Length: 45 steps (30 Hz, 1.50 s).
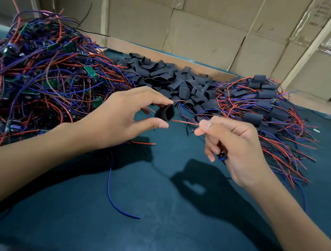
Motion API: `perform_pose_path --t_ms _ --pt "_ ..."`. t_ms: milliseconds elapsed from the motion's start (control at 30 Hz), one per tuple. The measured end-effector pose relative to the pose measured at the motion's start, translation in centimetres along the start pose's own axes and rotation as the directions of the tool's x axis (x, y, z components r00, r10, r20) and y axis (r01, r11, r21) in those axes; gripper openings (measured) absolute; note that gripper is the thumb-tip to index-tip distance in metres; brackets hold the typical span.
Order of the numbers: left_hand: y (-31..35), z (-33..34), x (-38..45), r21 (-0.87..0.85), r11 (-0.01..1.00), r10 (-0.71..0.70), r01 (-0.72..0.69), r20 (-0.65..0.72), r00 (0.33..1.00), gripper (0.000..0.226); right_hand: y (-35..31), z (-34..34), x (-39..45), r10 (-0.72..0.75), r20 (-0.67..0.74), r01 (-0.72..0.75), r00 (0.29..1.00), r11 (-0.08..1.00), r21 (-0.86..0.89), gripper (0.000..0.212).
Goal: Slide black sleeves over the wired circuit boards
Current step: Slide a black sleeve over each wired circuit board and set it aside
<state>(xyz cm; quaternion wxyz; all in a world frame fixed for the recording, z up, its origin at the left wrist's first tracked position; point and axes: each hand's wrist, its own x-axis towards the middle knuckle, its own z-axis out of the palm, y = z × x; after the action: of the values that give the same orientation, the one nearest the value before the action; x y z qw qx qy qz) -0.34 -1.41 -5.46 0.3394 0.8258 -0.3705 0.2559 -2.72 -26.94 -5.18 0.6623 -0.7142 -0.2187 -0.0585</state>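
My left hand (121, 117) pinches a black sleeve (165, 112) between thumb and fingertips, its open mouth facing right. My right hand (233, 146) pinches the red wire (183, 122) of a circuit board near its free end, and that end points into the sleeve's mouth. The board itself (221, 156) is mostly hidden inside my curled right fingers; only a dark blue bit shows. A blue wire (111, 193) hangs from below my left hand and curves across the mat.
A heap of bare wired boards (44, 77) lies at the left, loose black sleeves (171, 81) at the back middle, sleeved boards (263, 106) at the right. All rest on a dark teal mat (161, 226) with a wooden rail and cardboard wall (200, 27) behind.
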Motion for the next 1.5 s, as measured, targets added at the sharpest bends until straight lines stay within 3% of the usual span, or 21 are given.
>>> perform_pose_path --t_ms 200,367,467,600,667,833,933,1167,1267,1400,1500 --pt "0.1 0.4 -0.2 -0.009 0.998 0.065 -0.065 0.036 0.997 0.044 -0.1 0.6 -0.3 -0.016 0.049 0.016 0.999 1.000 -0.009 0.023" --pt "0.1 -0.1 -0.1 0.005 0.999 0.048 -0.048 0.020 0.999 0.044 -0.8 -0.2 -0.2 -0.022 -0.026 0.025 0.999 0.991 0.134 0.038" --pt "0.6 0.0 -0.2 -0.003 0.999 0.047 -0.047 0.013 0.999 0.043 -0.8 -0.3 -0.1 -0.017 -0.035 0.020 0.999 0.996 0.092 0.052" --pt "1.6 0.7 -0.1 -0.057 0.997 0.055 -0.055 -0.002 0.998 0.042 -0.4 0.5 -0.4 -0.027 0.001 0.027 1.000 0.999 -0.029 0.023" --pt "2.0 0.9 0.0 -0.046 0.997 0.064 -0.064 -0.002 0.998 0.041 -0.4 0.8 -0.5 -0.043 0.022 0.045 0.999 0.998 -0.052 0.020" --pt "1.4 0.5 -0.1 0.029 0.999 0.018 -0.019 0.010 1.000 0.041 -1.7 -0.3 -0.3 -0.071 -0.035 0.075 0.997 0.989 0.126 0.019" --pt "1.1 0.3 -0.2 0.028 1.000 -0.008 0.008 -0.005 1.000 0.042 -2.1 -0.9 -0.3 -0.057 0.027 0.051 0.998 0.984 0.168 0.019" --pt "1.9 0.9 -0.3 0.004 0.995 0.095 -0.095 -0.008 0.995 0.037 -0.9 0.8 -0.6 0.126 0.080 -0.117 0.989 0.988 -0.103 0.024" --pt "2.1 0.9 -0.4 0.054 0.991 0.120 -0.120 -0.004 0.993 0.019 -1.0 1.1 -0.7 0.159 0.121 -0.134 0.980 0.972 -0.193 0.024" --pt "1.9 0.2 -0.4 0.110 0.991 0.085 -0.079 -0.054 0.995 0.009 -1.3 0.3 -0.6 0.270 0.173 -0.216 0.947 0.936 -0.278 0.033" --pt "0.9 -0.6 -0.3 0.150 0.988 0.034 -0.020 -0.097 0.995 0.010 -1.5 -0.7 -0.5 0.363 0.168 -0.294 0.916 0.896 -0.334 0.028"
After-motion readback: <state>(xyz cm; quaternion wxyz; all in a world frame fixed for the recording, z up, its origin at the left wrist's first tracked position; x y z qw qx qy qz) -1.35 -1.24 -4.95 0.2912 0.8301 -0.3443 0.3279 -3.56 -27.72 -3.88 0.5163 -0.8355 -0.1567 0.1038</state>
